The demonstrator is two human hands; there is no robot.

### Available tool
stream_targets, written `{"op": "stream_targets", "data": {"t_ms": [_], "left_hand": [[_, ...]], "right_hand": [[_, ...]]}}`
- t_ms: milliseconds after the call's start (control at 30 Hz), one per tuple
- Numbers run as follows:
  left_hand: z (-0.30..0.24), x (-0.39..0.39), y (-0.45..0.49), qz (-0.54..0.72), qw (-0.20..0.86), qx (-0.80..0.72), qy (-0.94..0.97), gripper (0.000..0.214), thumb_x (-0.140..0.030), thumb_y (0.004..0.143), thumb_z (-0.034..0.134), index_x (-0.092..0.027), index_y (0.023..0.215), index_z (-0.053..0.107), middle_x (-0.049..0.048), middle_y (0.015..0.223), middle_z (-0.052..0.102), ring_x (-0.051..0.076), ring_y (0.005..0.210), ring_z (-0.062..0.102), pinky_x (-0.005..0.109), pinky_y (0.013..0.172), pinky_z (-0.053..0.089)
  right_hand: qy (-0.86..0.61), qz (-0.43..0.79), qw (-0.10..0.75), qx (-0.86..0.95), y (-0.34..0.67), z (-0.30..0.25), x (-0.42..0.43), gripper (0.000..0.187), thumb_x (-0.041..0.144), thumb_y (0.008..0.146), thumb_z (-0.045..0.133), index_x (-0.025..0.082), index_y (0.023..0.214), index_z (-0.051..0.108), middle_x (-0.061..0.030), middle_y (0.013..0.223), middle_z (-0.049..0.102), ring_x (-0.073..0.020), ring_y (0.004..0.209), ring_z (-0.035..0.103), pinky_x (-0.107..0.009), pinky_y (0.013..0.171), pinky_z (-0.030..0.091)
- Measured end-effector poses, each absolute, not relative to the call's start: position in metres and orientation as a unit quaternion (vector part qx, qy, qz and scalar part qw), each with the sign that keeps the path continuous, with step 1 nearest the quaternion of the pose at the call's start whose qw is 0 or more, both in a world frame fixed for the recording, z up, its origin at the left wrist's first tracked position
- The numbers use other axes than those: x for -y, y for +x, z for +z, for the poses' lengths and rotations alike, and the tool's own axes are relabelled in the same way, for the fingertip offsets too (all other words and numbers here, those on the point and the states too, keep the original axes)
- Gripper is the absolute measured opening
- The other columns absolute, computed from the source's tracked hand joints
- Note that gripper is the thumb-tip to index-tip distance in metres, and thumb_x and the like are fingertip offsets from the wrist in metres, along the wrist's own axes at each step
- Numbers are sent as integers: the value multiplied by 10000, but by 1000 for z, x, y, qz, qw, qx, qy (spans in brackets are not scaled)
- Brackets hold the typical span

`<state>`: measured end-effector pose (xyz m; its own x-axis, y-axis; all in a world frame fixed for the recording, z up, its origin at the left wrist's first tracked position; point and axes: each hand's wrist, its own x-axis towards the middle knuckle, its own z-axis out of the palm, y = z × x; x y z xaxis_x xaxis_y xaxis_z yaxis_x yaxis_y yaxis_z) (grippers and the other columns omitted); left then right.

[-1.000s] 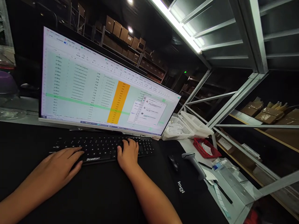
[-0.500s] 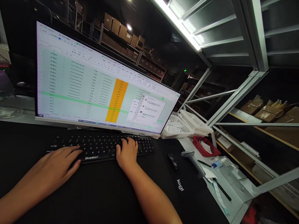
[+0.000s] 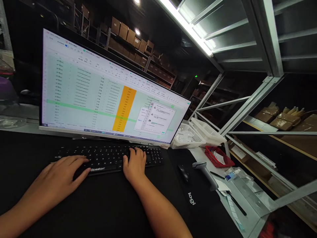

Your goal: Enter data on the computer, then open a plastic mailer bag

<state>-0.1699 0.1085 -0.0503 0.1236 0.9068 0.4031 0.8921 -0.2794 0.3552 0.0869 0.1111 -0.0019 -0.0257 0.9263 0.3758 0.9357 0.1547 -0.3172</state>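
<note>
Your left hand (image 3: 59, 177) lies flat and loose, fingertips on the left end of the keyboard (image 3: 109, 157); your right hand (image 3: 135, 163) rests on its right keys, fingers bent, grasping nothing; the keyboard sits on the mat (image 3: 106, 201), just before the monitor (image 3: 99, 96); the mouse (image 3: 184, 172) lies apart, right.

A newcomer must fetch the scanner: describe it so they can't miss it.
From the big monitor, follow the black desk mat to its right edge, past the black mouse. The scanner lies there, just before the red tray. It is the only grey, pistol-shaped thing among flat papers and a pen.
</note>
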Motion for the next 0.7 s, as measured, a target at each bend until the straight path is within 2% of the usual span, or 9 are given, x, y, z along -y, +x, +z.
{"op": "stream_targets", "data": {"t_ms": [333,467,533,600,700], "left_hand": [[-64,-114,-176,278,-20,-590,758,588,-554,909,359,-192,1195,724,149,1326,710,346,1272,612,560,1104,464],[-69,-118,-178,292,-20,-584,757,625,-568,887,357,-177,1189,739,157,1339,719,346,1286,615,550,1133,461],[-70,-120,-178,296,-22,-583,756,639,-569,878,351,-170,1184,745,158,1334,728,349,1281,626,550,1129,471],[-69,-120,-177,298,-29,-584,754,647,-573,871,332,-183,1174,751,154,1324,738,349,1263,646,551,1113,490],[-64,-118,-174,303,-37,-586,750,705,-588,856,276,-174,1159,760,170,1296,754,353,1220,681,548,1088,519]], "right_hand": [[-651,1,256,714,87,-5,-110,454,408,1034,551,196,1432,596,-138,1503,573,-298,1451,473,-551,1270,274],[-624,18,288,726,82,22,-99,429,370,1013,595,203,1408,617,-131,1505,577,-289,1457,479,-542,1273,282],[-577,74,325,746,81,53,-82,358,336,996,621,222,1331,668,-100,1441,633,-249,1386,558,-460,1225,385],[-496,190,362,766,86,88,-53,235,337,1006,595,246,1179,725,-42,1248,734,-188,1205,681,-349,1090,516],[-321,401,334,790,110,121,4,355,549,1005,567,243,1097,723,-47,1133,772,-196,1053,762,-340,953,598]]}}
